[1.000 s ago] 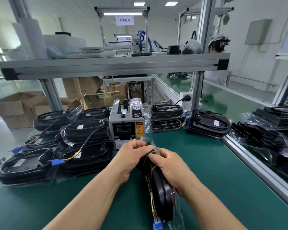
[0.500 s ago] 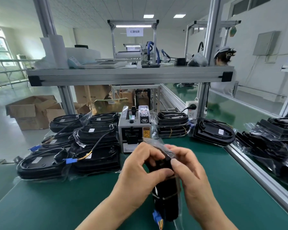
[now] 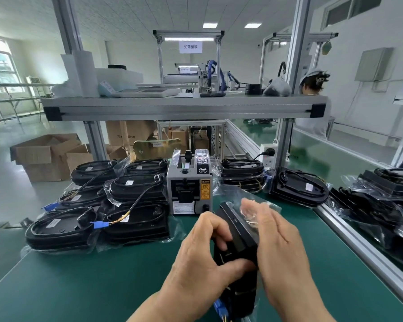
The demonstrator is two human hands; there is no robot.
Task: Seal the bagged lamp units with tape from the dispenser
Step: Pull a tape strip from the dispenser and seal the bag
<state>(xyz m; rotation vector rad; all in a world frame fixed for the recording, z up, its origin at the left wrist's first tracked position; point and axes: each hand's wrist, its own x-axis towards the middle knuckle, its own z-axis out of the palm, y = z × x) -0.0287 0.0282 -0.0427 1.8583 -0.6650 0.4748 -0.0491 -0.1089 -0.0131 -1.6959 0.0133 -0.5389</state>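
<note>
At lower centre, my left hand (image 3: pixel 202 259) curls its fingers round the black lamp unit (image 3: pixel 236 231) inside its clear bag (image 3: pixel 230 194). My right hand (image 3: pixel 281 247), fingers straight, lies flat against the bag. The tape dispenser (image 3: pixel 188 182) stands just behind.

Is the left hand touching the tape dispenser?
No, the left hand grips the bagged lamp, apart from the tape dispenser behind it.

Hanging sign (image 3: pixel 190 47) on the far workstation frame: 灯罩组装. Cardboard box (image 3: pixel 126 133) beyond the bench's far edge: printed size, "75x" and "0 cm" legible, middle digits unclear. Tape dispenser (image 3: pixel 188 182) at the bench's far edge: orange warning label (image 3: pixel 205 189), print too small to read. White stickers (image 3: pixel 129 182) on bagged lamp units (image 3: pixel 137 194): illegible.
</note>
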